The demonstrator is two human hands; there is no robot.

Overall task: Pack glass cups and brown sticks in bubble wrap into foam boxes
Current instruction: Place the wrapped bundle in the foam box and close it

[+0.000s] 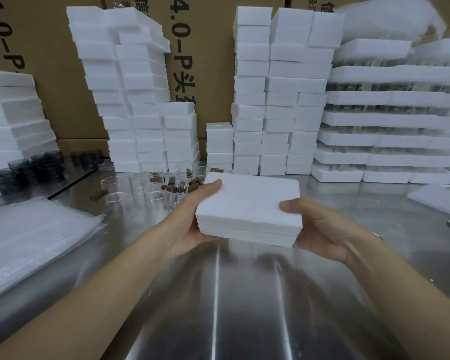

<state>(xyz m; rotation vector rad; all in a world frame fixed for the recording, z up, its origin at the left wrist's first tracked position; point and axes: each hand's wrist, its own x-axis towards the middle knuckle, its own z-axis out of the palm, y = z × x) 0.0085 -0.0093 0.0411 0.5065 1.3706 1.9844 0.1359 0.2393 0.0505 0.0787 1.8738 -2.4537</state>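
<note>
Left grip (192,219) and right grip (320,229) clasp the short ends of a closed foam box (250,206) above the table (244,294), its long axis running between them. Box stacks (278,100) rise straight behind; cups (140,181) and sticks (176,189) lie beyond the left grip.

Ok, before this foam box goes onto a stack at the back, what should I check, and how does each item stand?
1. Left hand grips the foam box: ok.
2. Right hand grips its other end: ok.
3. Lid closed along the near seam: ok.
4. Contents wrapped and packed: cannot tell, the box is closed.
5. Top of the short stack free: ok.
6. Low path to it clear: not ok, glass cups and brown sticks stand in between; probably lift over them.
</note>
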